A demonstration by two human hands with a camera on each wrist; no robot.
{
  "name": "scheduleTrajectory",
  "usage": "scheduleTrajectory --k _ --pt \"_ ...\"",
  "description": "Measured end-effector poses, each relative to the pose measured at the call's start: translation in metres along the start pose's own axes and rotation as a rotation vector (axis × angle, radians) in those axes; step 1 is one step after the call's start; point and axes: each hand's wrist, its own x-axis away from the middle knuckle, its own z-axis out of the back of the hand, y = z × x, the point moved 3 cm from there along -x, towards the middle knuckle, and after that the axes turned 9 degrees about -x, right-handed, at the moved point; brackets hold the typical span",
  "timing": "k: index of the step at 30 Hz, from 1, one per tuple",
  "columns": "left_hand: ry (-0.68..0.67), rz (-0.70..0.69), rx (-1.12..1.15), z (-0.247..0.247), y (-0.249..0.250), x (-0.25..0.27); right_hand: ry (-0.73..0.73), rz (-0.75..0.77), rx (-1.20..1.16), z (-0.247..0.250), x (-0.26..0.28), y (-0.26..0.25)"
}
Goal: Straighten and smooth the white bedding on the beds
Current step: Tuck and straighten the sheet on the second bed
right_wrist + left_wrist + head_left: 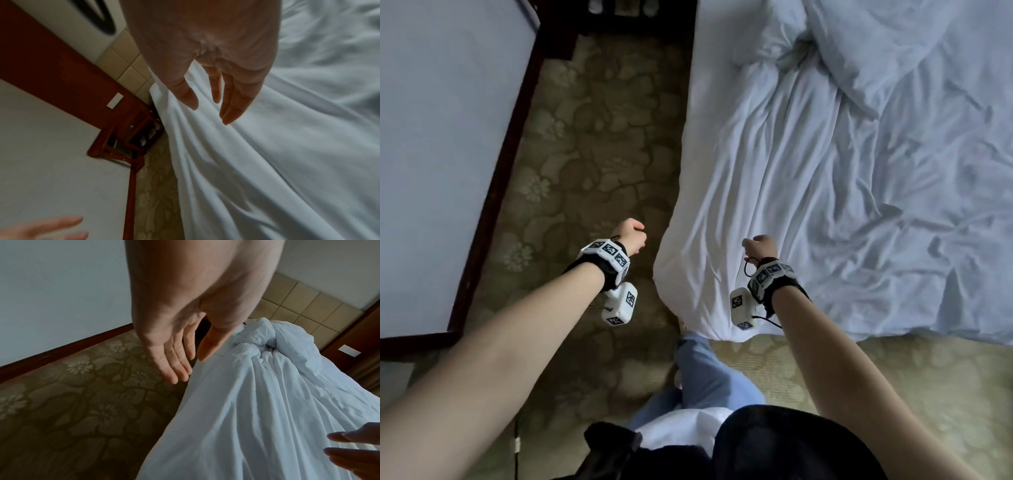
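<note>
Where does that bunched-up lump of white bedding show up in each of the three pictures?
Head: bunched duvet near the top, right of centre.
Left wrist: bunched duvet right of centre, beyond the left hand.
Right wrist: not in view.
Shared landmark: floral carpet beside the bed.

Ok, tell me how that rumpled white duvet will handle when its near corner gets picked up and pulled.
The white duvet is probably floppy: it lies in long soft creases and drapes over the bed edge. It likely bunches rather than slides flat, given the twisted lump near the headboard. It looks padded there, so perhaps bulky but light.
</note>
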Motion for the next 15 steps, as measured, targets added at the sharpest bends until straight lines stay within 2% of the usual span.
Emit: scheduleTrajectory --k 5,11,15 --pt "-0.012 -0.049 -0.119 0.027 0.06 -0.045 0.009 0.042 0.005 -0.001 -0.006 -0.06" --pt "-0.087 -0.168 -0.289 0.023 0.14 -0.091 0.042 0.103 -0.041 -0.005 -0.034 -0.084" --pt "-0.201 -0.229 -0.347 0.004 0.185 -0.134 0.117 0.087 -0.139 -0.01 -0.054 -0.092"
